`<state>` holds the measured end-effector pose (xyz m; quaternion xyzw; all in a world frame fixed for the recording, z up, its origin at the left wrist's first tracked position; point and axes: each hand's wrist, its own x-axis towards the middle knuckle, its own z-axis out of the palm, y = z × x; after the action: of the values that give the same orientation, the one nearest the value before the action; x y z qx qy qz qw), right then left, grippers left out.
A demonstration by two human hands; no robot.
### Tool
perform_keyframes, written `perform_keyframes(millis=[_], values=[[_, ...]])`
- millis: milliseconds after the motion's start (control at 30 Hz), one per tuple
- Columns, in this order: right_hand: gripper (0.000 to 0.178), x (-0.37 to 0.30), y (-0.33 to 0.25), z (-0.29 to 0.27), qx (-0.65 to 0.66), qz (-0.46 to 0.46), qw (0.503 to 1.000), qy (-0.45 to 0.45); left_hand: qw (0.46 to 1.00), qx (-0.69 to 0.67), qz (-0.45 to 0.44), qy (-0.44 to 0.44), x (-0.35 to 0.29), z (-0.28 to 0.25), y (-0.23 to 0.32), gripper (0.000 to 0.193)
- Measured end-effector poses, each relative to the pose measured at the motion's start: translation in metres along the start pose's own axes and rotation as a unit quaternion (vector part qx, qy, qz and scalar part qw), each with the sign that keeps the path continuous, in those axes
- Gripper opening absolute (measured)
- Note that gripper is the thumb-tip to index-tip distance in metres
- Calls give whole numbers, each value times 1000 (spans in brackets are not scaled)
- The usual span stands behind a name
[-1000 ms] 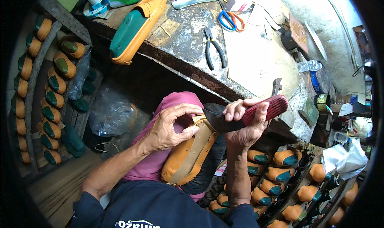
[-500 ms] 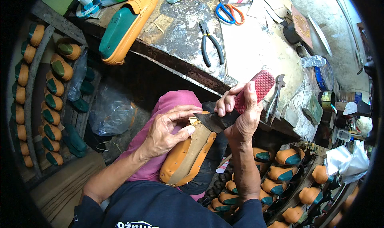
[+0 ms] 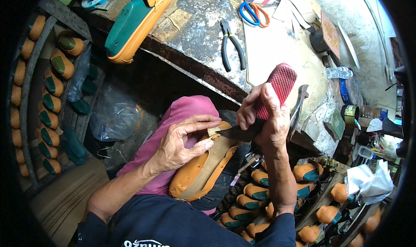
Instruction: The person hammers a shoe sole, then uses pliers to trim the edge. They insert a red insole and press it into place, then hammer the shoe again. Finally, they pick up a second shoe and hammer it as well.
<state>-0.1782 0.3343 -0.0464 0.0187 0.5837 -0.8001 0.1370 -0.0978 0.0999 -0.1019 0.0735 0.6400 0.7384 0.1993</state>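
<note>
Across my lap lies an orange leather shoe, sole side up, with its leather edge folded over a tan insole and small tacks along it. My left hand grips the shoe near its far end, thumb and fingers at a loose flap of lining. My right hand is closed around a knife with a red textured handle. Its dark blade points left and meets the shoe edge beside my left fingertips, which partly hide the contact.
On the worn bench ahead lie pliers, scissors, a hammer-like tool and another orange shoe on a green last. Racks of lasted shoes stand at left and lower right. A clear plastic bag sits under the bench.
The knife blade has shifted slightly right and down, its tip now lower at the shoe's edge. My left hand keeps nearly the same hold. The whole view has moved a little.
</note>
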Motion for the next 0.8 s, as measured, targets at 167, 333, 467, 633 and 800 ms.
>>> perform_keyframes(millis=[167,333,467,633,800], values=[[43,-6,3,2,11,-33,999,32,1000,26,8,0,0,-4,3,53],[42,-6,1,4,-31,-41,999,4,999,33,12,0,-1,-4,3,52],[40,-3,-1,7,-63,-27,998,9,1000,19,1,2,-1,-3,2,51],[29,3,-1,11,8,0,1000,-12,999,44,16,-9,-2,-5,0,51],[24,4,-7,17,-69,24,997,-11,999,37,17,-8,-1,-4,-1,52]])
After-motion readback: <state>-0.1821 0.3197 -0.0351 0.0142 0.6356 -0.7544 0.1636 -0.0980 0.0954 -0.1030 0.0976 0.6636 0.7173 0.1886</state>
